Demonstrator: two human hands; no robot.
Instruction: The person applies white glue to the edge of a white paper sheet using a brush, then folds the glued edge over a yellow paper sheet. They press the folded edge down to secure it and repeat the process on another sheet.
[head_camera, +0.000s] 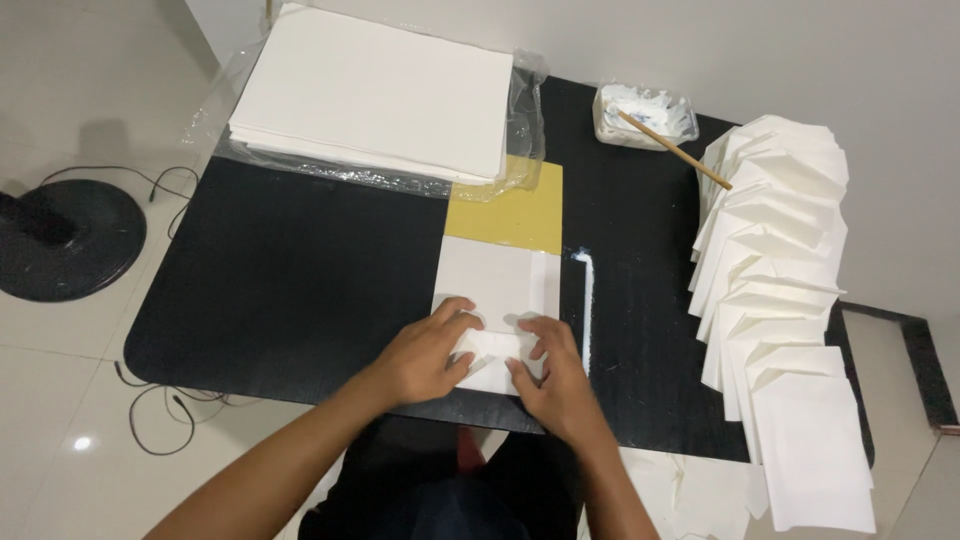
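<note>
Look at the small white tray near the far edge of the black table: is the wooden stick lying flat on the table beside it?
No: the wooden stick rests in the small white tray, one end inside and the other sticking out over its rim.

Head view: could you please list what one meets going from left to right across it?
Round black stand base → stack of white sheets → left hand → right hand → row of folded white paper pieces.

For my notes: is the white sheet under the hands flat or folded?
Partly folded: the white sheet has its near edge turned up under both hands.
</note>
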